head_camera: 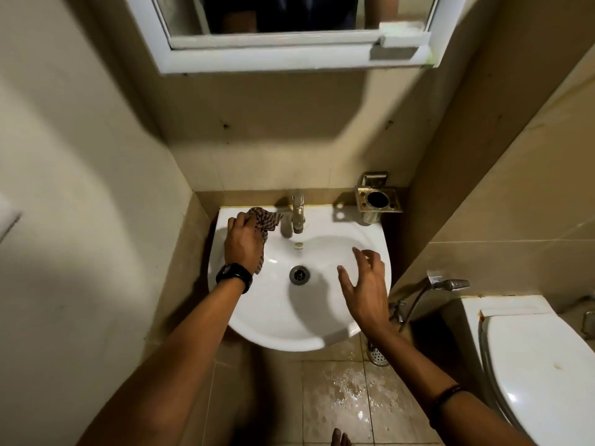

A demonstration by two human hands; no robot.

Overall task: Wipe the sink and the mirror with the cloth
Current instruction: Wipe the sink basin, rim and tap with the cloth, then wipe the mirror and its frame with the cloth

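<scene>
Brown-and-white checked cloth [264, 224] is lying bunched on the back-left ledge of the white ceramic sink [283, 329], with one tail hanging into the basin. Left hand [243, 244], wearing a black wristwatch [234, 277], is gripping it with the fingers curled round the fabric. Chrome tap [298, 210] is standing just right of the cloth, blocking the ledge there. Right hand [367, 284] is hovering over the basin's right side, fingers spread and slightly bent, holding nothing; contact with the rim: cannot tell. Round metal drain [299, 274] is sitting between the hands. Brass-coloured tumbler holder [378, 199] is hanging at the back-right corner. White-framed mirror [289, 14] is hanging above, well apart from both hands. White toilet [541, 365] is standing at right, wet floor tiles [347, 391] below
</scene>
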